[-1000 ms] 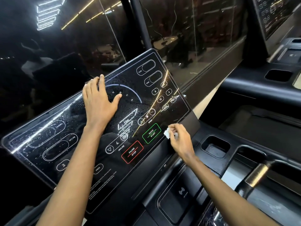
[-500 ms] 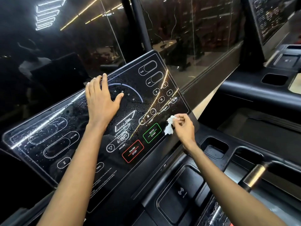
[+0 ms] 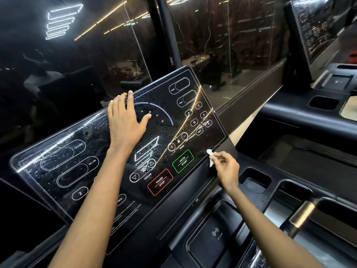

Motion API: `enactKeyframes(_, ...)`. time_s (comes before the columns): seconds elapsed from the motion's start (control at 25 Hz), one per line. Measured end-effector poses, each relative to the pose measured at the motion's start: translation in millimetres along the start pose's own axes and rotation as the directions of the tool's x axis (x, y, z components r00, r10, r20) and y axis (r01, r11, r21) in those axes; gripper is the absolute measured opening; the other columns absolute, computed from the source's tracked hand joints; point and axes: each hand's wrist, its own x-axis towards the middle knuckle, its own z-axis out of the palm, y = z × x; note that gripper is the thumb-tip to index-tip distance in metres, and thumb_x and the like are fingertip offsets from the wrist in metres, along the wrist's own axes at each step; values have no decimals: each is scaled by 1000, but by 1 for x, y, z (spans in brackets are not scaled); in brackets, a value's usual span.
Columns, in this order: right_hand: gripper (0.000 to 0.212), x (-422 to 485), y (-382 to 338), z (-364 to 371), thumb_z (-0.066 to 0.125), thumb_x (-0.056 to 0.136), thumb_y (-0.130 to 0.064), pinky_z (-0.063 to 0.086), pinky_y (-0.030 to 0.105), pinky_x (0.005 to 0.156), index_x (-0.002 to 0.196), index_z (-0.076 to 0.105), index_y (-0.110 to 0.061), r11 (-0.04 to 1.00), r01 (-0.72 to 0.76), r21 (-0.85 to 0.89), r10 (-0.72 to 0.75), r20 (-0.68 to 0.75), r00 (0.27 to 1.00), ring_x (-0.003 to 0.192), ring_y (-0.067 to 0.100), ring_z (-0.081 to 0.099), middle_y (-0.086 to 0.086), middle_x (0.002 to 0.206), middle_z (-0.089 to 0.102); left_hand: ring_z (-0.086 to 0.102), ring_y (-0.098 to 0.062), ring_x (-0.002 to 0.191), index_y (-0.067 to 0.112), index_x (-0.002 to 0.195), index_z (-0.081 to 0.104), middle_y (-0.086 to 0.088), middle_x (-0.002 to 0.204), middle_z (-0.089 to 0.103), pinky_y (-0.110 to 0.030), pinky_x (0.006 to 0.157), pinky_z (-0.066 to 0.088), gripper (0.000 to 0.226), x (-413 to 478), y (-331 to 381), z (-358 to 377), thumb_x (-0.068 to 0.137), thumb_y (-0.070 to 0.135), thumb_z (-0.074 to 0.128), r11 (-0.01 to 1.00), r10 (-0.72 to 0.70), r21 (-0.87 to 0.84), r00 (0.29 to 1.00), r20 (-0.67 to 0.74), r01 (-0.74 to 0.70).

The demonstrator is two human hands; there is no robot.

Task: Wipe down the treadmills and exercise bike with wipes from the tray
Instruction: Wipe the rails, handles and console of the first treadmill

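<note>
A black glossy treadmill console panel point(image 3: 81, 171) tilts toward me, printed with white button outlines and speckled with droplets. My left hand point(image 3: 125, 120) lies flat on its upper middle, fingers straight, reaching the top edge. My right hand point(image 3: 226, 167) pinches a small crumpled white wipe point(image 3: 210, 156) at the panel's lower right corner, right of the green QUICK START button point(image 3: 183, 161). The wipe touches the panel's edge there.
Below the panel runs a black tray with cup wells point(image 3: 255, 178) and a phone pad point(image 3: 214, 236). A handlebar with a brass-coloured band point(image 3: 303, 213) sits at the right. A second treadmill console point(image 3: 316, 29) stands at the upper right. Dark glass wall behind.
My right hand lifted the wipe up along the panel's right edge, then brought it back down near the lower right corner. My left hand stayed flat in place.
</note>
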Motion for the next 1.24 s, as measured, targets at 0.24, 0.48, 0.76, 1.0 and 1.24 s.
enactKeyframes(0.24,4,-8,-35,23,70,91,-22,44,4,70,94,73,-24,1000,11,14,-10,-78,997,83,1,66,-7,98,67,30,-31,144,7,154,31,-16,153,39,-45,124,12,81,0,-1,-3,93,51,62,1000,2,-22,1000,5,-2)
enactKeyframes(0.48,24,20,-74,47,62,95,-9,52,26,97,114,74,-18,976,219,-6,-219,-72,973,101,2,63,-8,112,68,29,-31,145,9,155,29,-15,154,38,-45,125,12,81,0,-3,-1,94,52,61,1000,12,-20,1000,29,-11)
enactKeyframes(0.76,18,35,-101,56,70,93,-13,55,35,89,110,75,-18,938,342,56,-339,-58,939,96,4,63,-10,104,68,26,-30,147,10,157,26,-14,156,35,-43,125,11,83,1,-6,-6,94,52,61,999,18,-35,997,71,-15)
enactKeyframes(1.0,15,57,-165,86,67,96,-23,51,33,88,110,72,-24,885,464,38,-464,-28,886,96,8,58,-13,103,68,26,-28,148,13,157,27,-12,157,35,-43,125,12,83,1,-9,-8,93,52,63,998,28,-56,996,89,-23)
enactKeyframes(1.24,17,62,-180,96,66,96,-12,53,23,94,110,75,-15,831,548,89,-550,-9,835,104,2,61,-3,113,64,26,-26,147,15,158,27,-10,157,35,-41,124,12,83,3,-13,-12,92,51,65,996,43,-82,995,93,-35)
